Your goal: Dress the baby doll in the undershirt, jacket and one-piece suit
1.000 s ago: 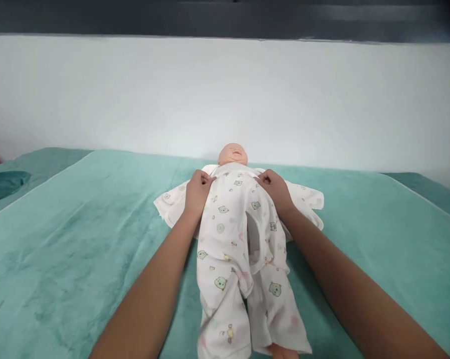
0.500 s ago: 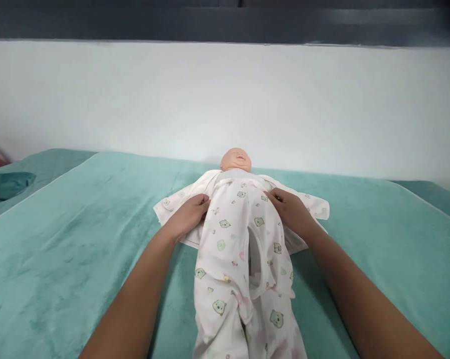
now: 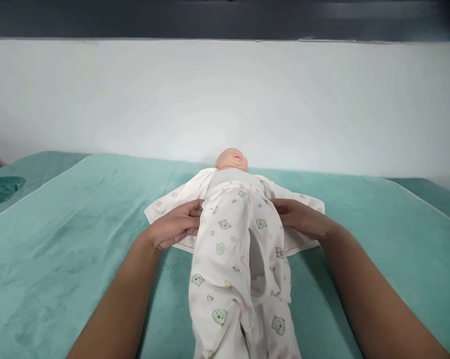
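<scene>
A baby doll (image 3: 230, 159) lies on its back with its head toward the wall. It wears white patterned baby pants (image 3: 225, 259) with an open crotch, pulled up over a grey top (image 3: 232, 175). Under it a white patterned baby shirt (image 3: 303, 199) is spread, sleeves out to both sides. My left hand (image 3: 178, 223) is closed at the left hip side of the pants, its fingertips tucked behind the cloth. At the right hip side my right hand (image 3: 303, 218) grips likewise, fingertips hidden under the pants' edge.
A teal blanket (image 3: 79, 249) covers the bed, with some wrinkles on the left. Behind it rises a white wall (image 3: 225, 99), topped by a dark band (image 3: 225, 20). Bunched teal cloth (image 3: 4, 189) lies at the far left.
Both hands have shifted slightly toward me and outward along the hips, and their fingers reach further behind the pants. The waistband sits a little lower, showing more of the grey top.
</scene>
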{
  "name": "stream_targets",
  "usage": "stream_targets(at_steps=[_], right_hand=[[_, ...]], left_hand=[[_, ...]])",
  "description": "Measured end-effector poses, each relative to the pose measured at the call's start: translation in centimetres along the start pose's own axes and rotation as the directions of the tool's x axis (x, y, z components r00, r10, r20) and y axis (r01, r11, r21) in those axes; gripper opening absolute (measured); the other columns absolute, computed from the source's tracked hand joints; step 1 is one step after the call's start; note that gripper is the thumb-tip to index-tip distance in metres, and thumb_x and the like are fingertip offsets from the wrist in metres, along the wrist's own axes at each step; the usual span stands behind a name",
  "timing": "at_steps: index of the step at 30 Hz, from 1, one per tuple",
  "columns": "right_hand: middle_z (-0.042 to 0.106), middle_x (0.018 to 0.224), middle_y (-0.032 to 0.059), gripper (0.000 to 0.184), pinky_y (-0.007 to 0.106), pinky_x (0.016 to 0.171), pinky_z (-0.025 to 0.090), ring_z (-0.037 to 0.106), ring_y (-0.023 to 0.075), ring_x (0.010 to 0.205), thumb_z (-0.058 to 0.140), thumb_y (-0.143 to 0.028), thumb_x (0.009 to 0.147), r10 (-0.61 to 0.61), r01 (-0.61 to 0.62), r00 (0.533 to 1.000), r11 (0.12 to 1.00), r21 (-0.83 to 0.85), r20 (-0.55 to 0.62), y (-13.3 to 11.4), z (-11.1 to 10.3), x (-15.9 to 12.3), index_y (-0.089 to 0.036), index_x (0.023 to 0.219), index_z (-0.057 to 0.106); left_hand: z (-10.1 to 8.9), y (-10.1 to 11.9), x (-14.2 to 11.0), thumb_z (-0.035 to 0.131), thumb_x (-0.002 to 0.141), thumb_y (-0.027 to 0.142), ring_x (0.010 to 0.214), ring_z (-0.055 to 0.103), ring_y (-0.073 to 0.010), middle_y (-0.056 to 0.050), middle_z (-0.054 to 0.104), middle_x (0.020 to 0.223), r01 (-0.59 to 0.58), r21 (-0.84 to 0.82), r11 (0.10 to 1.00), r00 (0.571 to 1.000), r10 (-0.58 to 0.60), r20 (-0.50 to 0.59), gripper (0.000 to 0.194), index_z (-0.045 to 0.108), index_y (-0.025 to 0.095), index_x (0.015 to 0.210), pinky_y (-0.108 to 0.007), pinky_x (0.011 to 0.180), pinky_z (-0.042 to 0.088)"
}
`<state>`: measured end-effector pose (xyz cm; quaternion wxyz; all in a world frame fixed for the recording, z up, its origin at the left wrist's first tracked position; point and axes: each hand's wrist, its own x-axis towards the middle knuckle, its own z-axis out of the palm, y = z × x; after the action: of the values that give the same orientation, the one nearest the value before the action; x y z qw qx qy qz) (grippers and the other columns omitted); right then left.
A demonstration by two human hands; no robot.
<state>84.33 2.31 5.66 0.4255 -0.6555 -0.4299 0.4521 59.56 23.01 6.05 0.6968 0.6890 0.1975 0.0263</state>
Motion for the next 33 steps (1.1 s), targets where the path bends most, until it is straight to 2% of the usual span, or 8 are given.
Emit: stream_targets(at_steps=[5, 11, 15, 18, 23, 26, 29, 33], right_hand=[[0.074, 0.103, 0.0061, 0.039, 0.044, 0.09, 0.05, 0.064, 0.0304, 0.103, 0.078, -0.041, 0.07, 0.016, -0.01, 0.999, 0.992, 0.129, -0.045, 0.5, 0.1, 0.2, -0.025, 0.106, 0.074], [0.074, 0.098, 0.0041, 0.029, 0.039, 0.082, 0.05, 0.065, 0.0255, 0.092, 0.074, -0.04, 0.075, -0.041, 0.085, 0.977, 0.975, 0.206, -0.209, 1.5, 1.1, 1.2, -0.024, 0.099, 0.074], [0.069, 0.086, 0.0009, 0.017, 0.033, 0.071, 0.048, 0.06, 0.0207, 0.081, 0.072, -0.035, 0.073, -0.142, 0.202, 0.914, 0.972, 0.123, -0.381, 2.2, 2.1, 2.2, -0.022, 0.083, 0.069], [0.062, 0.074, -0.0027, 0.019, 0.029, 0.062, 0.042, 0.053, 0.0161, 0.07, 0.073, -0.03, 0.069, -0.201, 0.265, 0.857, 0.962, 0.071, -0.475, 2.4, 2.7, 2.6, -0.022, 0.072, 0.057], [0.059, 0.08, -0.0032, 0.02, 0.029, 0.066, 0.042, 0.052, 0.017, 0.075, 0.07, -0.032, 0.072, -0.3, 0.332, 0.803, 0.943, -0.031, -0.515, 2.0, 3.5, 2.4, -0.025, 0.082, 0.054], [0.06, 0.085, -0.0028, 0.022, 0.03, 0.069, 0.043, 0.052, 0.0178, 0.077, 0.069, -0.035, 0.074, -0.331, 0.355, 0.809, 0.934, -0.046, -0.486, 1.9, 3.5, 2.3, -0.026, 0.087, 0.053], [0.058, 0.084, -0.0034, 0.021, 0.03, 0.068, 0.044, 0.051, 0.017, 0.075, 0.068, -0.034, 0.075, -0.314, 0.378, 0.826, 0.925, 0.048, -0.468, 1.7, 3.3, 2.2, -0.027, 0.088, 0.054], [0.06, 0.081, -0.004, 0.021, 0.029, 0.063, 0.044, 0.053, 0.0155, 0.07, 0.073, -0.029, 0.072, -0.243, 0.354, 0.879, 0.909, 0.219, -0.41, 1.6, 2.8, 2.1, -0.027, 0.088, 0.059]], left_hand=[[0.2, 0.0, 0.1, 0.073, 0.069, 0.023, 0.093, 0.066, -0.0197, -0.007, 0.07, 0.105, 0.027, -0.154, 0.988, 0.999, -0.031, -0.025, 0.047, 0.064, 0.021, 0.115, -0.03, 0.079, 0.055], [0.6, -0.8, 0.8, 0.073, 0.069, 0.021, 0.081, 0.065, -0.0151, -0.003, 0.071, 0.094, -0.058, -0.279, 0.958, 0.99, 0.019, -0.14, 0.031, 0.067, 0.019, 0.099, -0.027, 0.074, 0.053], [2.0, -0.8, 1.3, 0.072, 0.071, 0.029, 0.079, 0.064, -0.0165, -0.001, 0.068, 0.083, -0.129, -0.299, 0.946, 0.964, 0.049, -0.26, 0.022, 0.065, 0.018, 0.088, -0.029, 0.071, 0.053], [3.2, -0.1, 1.4, 0.074, 0.068, 0.032, 0.074, 0.062, -0.0187, -0.001, 0.064, 0.072, -0.132, -0.254, 0.958, 0.923, 0.026, -0.383, 0.022, 0.062, 0.018, 0.08, -0.03, 0.064, 0.051], [4.5, 1.3, 1.2, 0.075, 0.061, 0.03, 0.073, 0.06, -0.0201, -0.002, 0.062, 0.068, -0.114, -0.195, 0.974, 0.86, -0.002, -0.511, 0.025, 0.054, 0.019, 0.067, -0.028, 0.056, 0.046], [5.2, 1.7, 0.9, 0.075, 0.062, 0.031, 0.076, 0.061, -0.02, -0.002, 0.065, 0.076, -0.121, -0.212, 0.97, 0.873, 0.002, -0.488, 0.025, 0.056, 0.019, 0.073, -0.028, 0.059, 0.047], [5.5, 1.8, 0.7, 0.075, 0.066, 0.035, 0.075, 0.06, -0.0181, -0.002, 0.066, 0.079, -0.128, -0.217, 0.968, 0.888, 0.015, -0.459, 0.028, 0.057, 0.019, 0.079, -0.029, 0.063, 0.049], [4.6, 1.1, 1.1, 0.074, 0.067, 0.034, 0.072, 0.058, -0.0171, -0.001, 0.064, 0.078, -0.189, -0.146, 0.971, 0.859, 0.092, -0.503, 0.023, 0.059, 0.019, 0.077, -0.027, 0.059, 0.046]])
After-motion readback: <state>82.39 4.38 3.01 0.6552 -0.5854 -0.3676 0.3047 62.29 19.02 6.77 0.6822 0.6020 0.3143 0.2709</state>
